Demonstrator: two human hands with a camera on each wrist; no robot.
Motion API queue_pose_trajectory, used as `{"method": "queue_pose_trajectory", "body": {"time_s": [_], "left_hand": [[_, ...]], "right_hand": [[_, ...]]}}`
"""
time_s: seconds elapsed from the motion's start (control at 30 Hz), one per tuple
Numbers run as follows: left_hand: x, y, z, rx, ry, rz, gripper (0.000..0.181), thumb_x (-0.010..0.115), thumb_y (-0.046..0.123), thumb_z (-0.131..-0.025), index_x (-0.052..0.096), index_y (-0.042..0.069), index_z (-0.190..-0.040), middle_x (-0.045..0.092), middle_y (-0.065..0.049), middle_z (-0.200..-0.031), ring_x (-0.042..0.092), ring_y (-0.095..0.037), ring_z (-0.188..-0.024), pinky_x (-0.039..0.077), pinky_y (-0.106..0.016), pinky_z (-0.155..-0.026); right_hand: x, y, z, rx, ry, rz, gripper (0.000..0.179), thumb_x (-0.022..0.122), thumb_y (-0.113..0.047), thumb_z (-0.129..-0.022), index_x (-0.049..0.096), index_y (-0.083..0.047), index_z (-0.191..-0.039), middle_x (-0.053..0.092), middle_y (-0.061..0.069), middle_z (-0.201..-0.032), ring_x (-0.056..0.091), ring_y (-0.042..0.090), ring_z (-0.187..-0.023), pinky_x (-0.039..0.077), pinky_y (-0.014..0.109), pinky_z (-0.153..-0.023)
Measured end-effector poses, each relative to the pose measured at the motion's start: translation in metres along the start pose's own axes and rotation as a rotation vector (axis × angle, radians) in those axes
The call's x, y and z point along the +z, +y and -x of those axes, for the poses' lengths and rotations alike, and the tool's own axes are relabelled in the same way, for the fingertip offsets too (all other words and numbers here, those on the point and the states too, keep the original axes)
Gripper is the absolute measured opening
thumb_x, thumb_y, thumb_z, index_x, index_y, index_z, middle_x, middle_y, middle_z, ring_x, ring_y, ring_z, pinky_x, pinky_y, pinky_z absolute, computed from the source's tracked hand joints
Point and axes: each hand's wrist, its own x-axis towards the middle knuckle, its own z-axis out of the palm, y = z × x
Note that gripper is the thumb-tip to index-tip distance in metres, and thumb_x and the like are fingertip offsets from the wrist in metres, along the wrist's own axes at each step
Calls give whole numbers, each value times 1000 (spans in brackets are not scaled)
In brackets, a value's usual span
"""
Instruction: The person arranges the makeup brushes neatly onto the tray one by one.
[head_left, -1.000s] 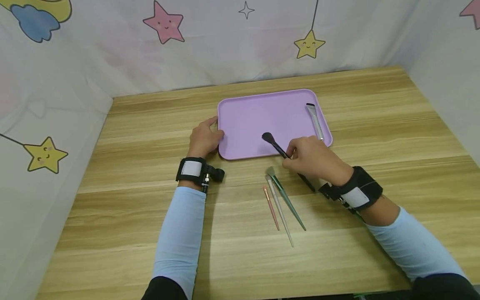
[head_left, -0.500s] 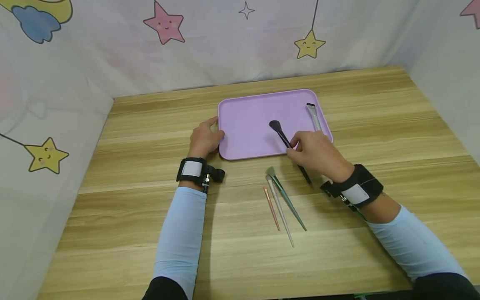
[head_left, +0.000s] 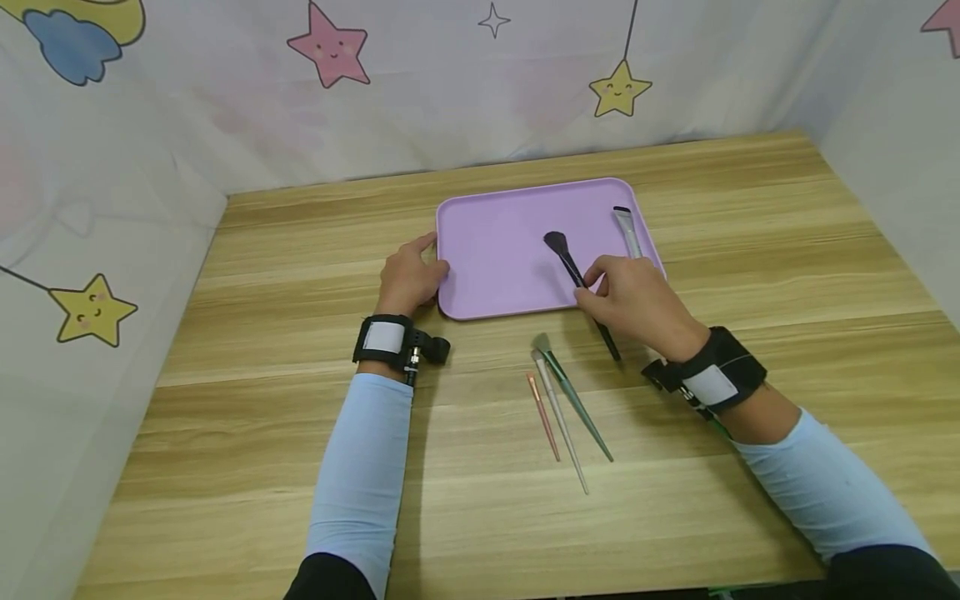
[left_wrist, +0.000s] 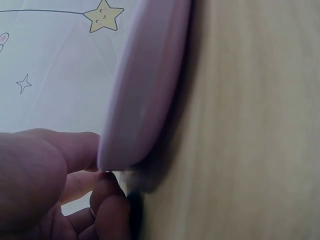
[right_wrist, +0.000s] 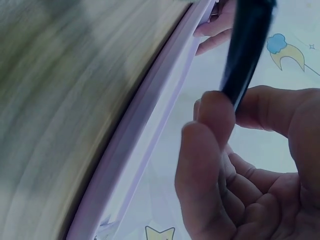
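Observation:
My right hand [head_left: 637, 302] pinches a black makeup brush [head_left: 572, 269] by its handle between thumb and fingertips. The brush slants over the near edge of a lilac tray [head_left: 491, 242], bristles up and to the left. Its dark handle [right_wrist: 246, 50] crosses the top of the right wrist view. My left hand [head_left: 407, 277] grips the tray's left edge, thumb at the rim. In the left wrist view, fingers [left_wrist: 111, 210] curl beside the tray's corner [left_wrist: 127, 145]. A silver-handled flat brush [head_left: 627, 229] lies at the tray's right side, its lower end hidden behind my right hand.
In front of the tray, three brushes lie on the wooden table [head_left: 247, 417]: a green one [head_left: 576, 404], a white one [head_left: 560, 421] and a short pink one [head_left: 543, 418]. A patterned cloth wall [head_left: 435, 100] stands behind the table.
My right hand has moved away from me and slightly right, carrying the black makeup brush farther over the tray. The left hand and tray have stayed put.

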Motion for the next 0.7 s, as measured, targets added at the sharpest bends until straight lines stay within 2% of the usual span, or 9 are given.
{"method": "queue_pose_trajectory", "body": {"time_s": [0.47,0.7], "left_hand": [[0,0,0,14,7,-9,61,58,25,-92,48,21,-153,56,-17,-138,62,-22,-69,47,-29,-55],[1,-1,-3,14,3,-29,62,58,25,-92,47,22,-153,57,-18,-136,63,-17,-58,47,-27,-51]], "right_hand": [[-1,7,-6,28,21,-3,22,66,-18,-93,71,3,-97,64,5,-62,53,15,-48,37,29,-42],[-1,9,-7,40,39,-9,22,67,-19,-93,72,3,-98,59,2,-57,51,14,-46,34,28,-40]]}}
